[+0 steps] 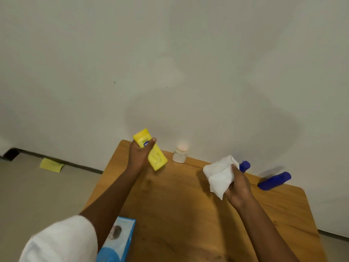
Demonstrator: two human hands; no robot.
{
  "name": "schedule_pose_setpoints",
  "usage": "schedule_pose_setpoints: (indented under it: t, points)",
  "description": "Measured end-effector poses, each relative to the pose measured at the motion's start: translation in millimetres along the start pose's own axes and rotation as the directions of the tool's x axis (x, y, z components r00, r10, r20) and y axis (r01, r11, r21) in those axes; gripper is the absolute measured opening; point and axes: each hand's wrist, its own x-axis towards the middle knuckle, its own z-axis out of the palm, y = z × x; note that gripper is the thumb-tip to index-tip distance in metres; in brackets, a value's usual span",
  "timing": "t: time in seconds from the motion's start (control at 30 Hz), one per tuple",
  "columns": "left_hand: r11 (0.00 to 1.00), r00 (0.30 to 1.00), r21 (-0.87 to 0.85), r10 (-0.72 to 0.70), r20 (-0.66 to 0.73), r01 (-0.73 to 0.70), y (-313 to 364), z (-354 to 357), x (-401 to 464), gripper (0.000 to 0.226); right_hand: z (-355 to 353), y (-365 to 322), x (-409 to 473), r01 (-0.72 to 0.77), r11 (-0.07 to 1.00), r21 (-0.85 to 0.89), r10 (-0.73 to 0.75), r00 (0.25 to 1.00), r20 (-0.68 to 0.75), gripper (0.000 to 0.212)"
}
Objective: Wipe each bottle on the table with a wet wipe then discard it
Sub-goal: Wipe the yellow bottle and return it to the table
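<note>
My left hand grips a yellow bottle, held tilted above the far left part of the wooden table. My right hand holds a crumpled white wet wipe over the table's right half, apart from the yellow bottle. A small white jar with a pinkish top stands by the wall. Two blue bottles are at the far right: one partly hidden behind my right hand, the other lying on its side.
A blue pack of wet wipes lies at the table's near left edge, partly under my left arm. A white wall runs close behind the table. On the floor to the left lies a yellow cloth.
</note>
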Motion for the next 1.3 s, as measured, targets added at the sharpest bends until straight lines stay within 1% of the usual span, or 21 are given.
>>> schedule_pose_setpoints:
  t: [0.1, 0.17, 0.23, 0.3, 0.33, 0.37, 0.4, 0.43, 0.47, 0.5, 0.53, 0.6, 0.67, 0.8, 0.83, 0.93, 1.0, 1.07, 1.17, 1.2, 1.3]
  points:
    - [0.92, 0.982, -0.384, -0.011, 0.186, 0.083, 53, 3, -45, 0.018, 24, -8, -59, 0.007, 0.998, 0.062, -0.014, 0.994, 0.105, 0.047]
    - [0.83, 0.964, -0.533, -0.021, 0.266, 0.165, 88, 1, -77, 0.024, 44, -10, -107, 0.071, 0.995, 0.07, -0.084, 0.976, 0.203, 0.047]
    - [0.772, 0.935, -0.573, -0.076, 0.345, 0.275, 118, -2, -113, 0.025, 64, -8, -160, 0.227, 0.974, 0.026, -0.224, 0.926, 0.306, 0.044]
    - [0.702, 0.876, -0.576, -0.143, 0.461, 0.418, 141, -2, -149, 0.045, 81, 0, -212, 0.48, 0.865, -0.142, -0.396, 0.83, 0.391, 0.039]
    - [0.664, 0.844, -0.579, -0.155, 0.514, 0.474, 148, 1, -165, 0.053, 89, 6, -234, 0.609, 0.751, -0.254, -0.467, 0.762, 0.448, 0.038]
    - [0.636, 0.817, -0.579, -0.146, 0.557, 0.509, 154, 2, -183, 0.057, 94, 15, -255, 0.72, 0.581, -0.379, -0.509, 0.685, 0.522, 0.04]
    - [0.621, 0.793, -0.571, -0.139, 0.594, 0.536, 161, 2, -201, 0.059, 96, 26, -271, 0.803, 0.34, -0.489, -0.512, 0.594, 0.62, 0.045]
    - [0.621, 0.776, -0.56, -0.129, 0.617, 0.549, 168, 1, -217, 0.059, 95, 38, -280, 0.825, 0.048, -0.562, -0.498, 0.508, 0.703, 0.05]
    - [0.628, 0.765, -0.543, -0.132, 0.631, 0.557, 172, -3, -228, 0.061, 91, 49, -290, 0.772, -0.213, -0.598, -0.483, 0.449, 0.752, 0.055]
    - [0.626, 0.743, -0.523, -0.139, 0.655, 0.579, 175, -7, -234, 0.063, 86, 59, -301, 0.706, -0.351, -0.615, -0.473, 0.433, 0.767, 0.06]
    - [0.607, 0.719, -0.512, -0.147, 0.679, 0.607, 176, -12, -237, 0.068, 78, 68, -311, 0.67, -0.406, -0.622, -0.446, 0.448, 0.775, 0.064]
    - [0.589, 0.704, -0.518, -0.126, 0.699, 0.62, 178, -21, -237, 0.071, 59, 82, -330, 0.656, -0.472, -0.589, -0.355, 0.47, 0.808, 0.07]
    - [0.584, 0.73, -0.539, -0.143, 0.668, 0.607, 178, -25, -242, 0.061, 38, 85, -339, 0.633, -0.496, -0.594, -0.321, 0.502, 0.803, 0.073]
    - [0.66, 0.658, -0.404, -0.186, 0.729, 0.634, 179, -15, -287, 0.066, 39, 66, -341, 0.6, -0.328, -0.73, -0.449, 0.581, 0.679, 0.081]
    - [0.671, 0.647, -0.383, -0.191, 0.738, 0.635, 179, -13, -293, 0.064, 43, 63, -345, 0.605, -0.322, -0.728, -0.469, 0.566, 0.678, 0.085]
    - [0.654, 0.607, -0.384, -0.147, 0.781, 0.652, 186, -14, -289, 0.07, 40, 72, -369, 0.626, -0.458, -0.632, -0.375, 0.508, 0.775, 0.084]
    - [0.652, 0.627, -0.407, -0.135, 0.767, 0.639, 187, -14, -279, 0.069, 23, 79, -374, 0.629, -0.502, -0.593, -0.317, 0.504, 0.803, 0.083]
    - [0.648, 0.635, -0.414, -0.14, 0.759, 0.639, 186, -8, -283, 0.069, 9, 73, -364, 0.636, -0.433, -0.639, -0.339, 0.542, 0.769, 0.083]
    - [0.664, 0.615, -0.356, -0.201, 0.763, 0.658, 182, 12, -308, 0.068, 9, 50, -353, 0.613, -0.289, -0.735, -0.454, 0.589, 0.669, 0.085]
    - [0.662, 0.607, -0.344, -0.213, 0.765, 0.665, 181, 17, -314, 0.067, 9, 47, -355, 0.624, -0.296, -0.724, -0.471, 0.564, 0.678, 0.087]
    - [0.646, 0.566, -0.339, -0.176, 0.806, 0.684, 186, 22, -311, 0.074, -3, 52, -371, 0.653, -0.428, -0.625, -0.395, 0.487, 0.779, 0.087]
